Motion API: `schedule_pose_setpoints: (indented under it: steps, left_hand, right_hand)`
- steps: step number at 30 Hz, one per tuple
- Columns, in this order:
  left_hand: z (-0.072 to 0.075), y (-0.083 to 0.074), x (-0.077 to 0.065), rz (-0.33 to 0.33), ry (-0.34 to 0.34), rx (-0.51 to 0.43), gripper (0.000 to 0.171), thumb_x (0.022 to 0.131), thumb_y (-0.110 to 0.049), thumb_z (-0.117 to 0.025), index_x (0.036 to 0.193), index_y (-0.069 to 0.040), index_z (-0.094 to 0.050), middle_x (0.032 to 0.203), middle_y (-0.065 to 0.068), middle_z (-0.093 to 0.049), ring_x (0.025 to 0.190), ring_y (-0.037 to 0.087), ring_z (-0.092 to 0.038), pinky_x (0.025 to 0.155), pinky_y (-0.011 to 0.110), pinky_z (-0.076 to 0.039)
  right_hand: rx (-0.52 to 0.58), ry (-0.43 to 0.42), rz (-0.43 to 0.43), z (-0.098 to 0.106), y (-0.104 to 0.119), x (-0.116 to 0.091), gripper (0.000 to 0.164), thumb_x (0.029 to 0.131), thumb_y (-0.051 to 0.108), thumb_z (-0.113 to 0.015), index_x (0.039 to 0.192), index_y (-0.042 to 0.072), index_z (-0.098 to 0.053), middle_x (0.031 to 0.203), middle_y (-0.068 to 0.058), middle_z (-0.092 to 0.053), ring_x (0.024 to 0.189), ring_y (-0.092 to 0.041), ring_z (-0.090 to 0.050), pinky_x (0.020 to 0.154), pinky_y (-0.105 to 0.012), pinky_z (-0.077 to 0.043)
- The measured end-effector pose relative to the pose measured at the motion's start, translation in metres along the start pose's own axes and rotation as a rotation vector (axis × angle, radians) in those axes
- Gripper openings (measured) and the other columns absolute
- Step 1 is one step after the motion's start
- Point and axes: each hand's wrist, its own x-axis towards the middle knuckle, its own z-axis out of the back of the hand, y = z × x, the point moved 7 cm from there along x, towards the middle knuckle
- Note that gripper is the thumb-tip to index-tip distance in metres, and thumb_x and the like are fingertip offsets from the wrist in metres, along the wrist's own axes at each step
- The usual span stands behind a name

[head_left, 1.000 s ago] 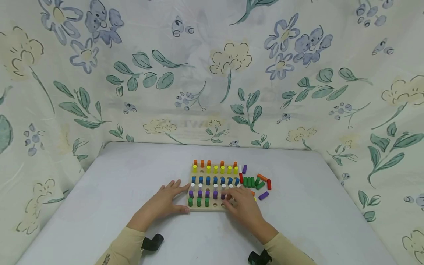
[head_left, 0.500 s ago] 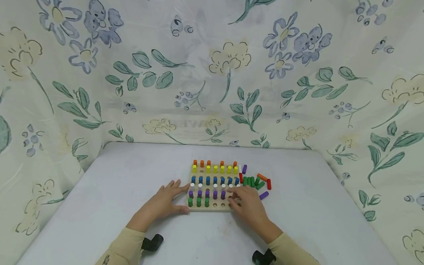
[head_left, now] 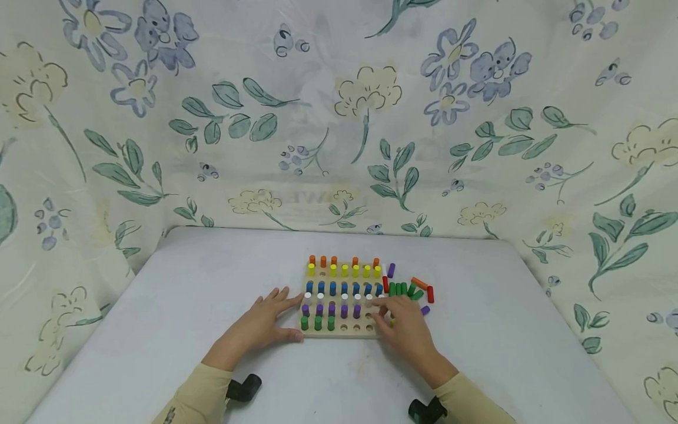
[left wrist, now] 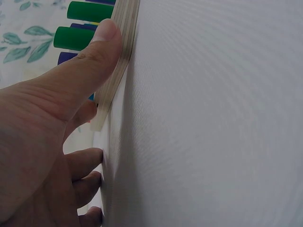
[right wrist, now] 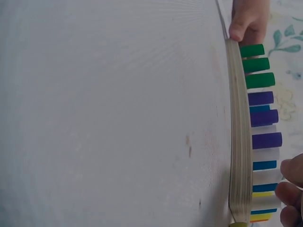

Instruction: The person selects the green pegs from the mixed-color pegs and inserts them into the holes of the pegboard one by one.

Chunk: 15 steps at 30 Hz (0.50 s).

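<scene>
A wooden pegboard (head_left: 333,337) carries rows of upright pegs: orange, yellow, blue, white, purple and green from back to front. Along its left side lies my left hand (head_left: 265,321), fingers spread on the table; its thumb (left wrist: 97,54) touches the board's edge by the green pegs. My right hand (head_left: 408,330) hovers over the board's front right part, just right of the last standing purple peg (head_left: 357,311). Its fingers are loosely bent, and no peg shows between the fingertips (right wrist: 289,193) in the right wrist view. Bare holes show in the green row.
Right of the board lie loose pegs: several green pegs (head_left: 398,291), a red peg (head_left: 430,294), an orange peg (head_left: 419,283) and a purple peg (head_left: 391,270). Another purple peg (head_left: 425,310) is partly behind the right hand. A patterned cloth (head_left: 318,176) rises behind the white table (head_left: 212,265).
My right hand has moved rightward, away from the fifth purple peg, uncovering that peg and front-row holes. It now hides more of the loose pegs. The left hand stays put.
</scene>
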Motion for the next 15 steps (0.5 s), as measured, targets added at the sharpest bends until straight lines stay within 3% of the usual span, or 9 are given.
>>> schedule_pose_setpoints:
  steps: [15]
  left_hand:
    - [0.000, 0.000, 0.001, -0.002, 0.005, -0.001, 0.093, 0.075, -0.056, -0.083, 0.153, -0.017, -0.049, 0.161, 0.026, -0.031, 0.152, 0.046, -0.019, 0.123, 0.063, -0.010]
  right_hand:
    - [0.006, -0.035, -0.052, 0.005, -0.015, -0.001, 0.023, 0.090, 0.021, -0.079, 0.112, 0.015, -0.075, 0.085, 0.010, -0.065, 0.088, -0.014, -0.056, 0.086, -0.039, -0.051]
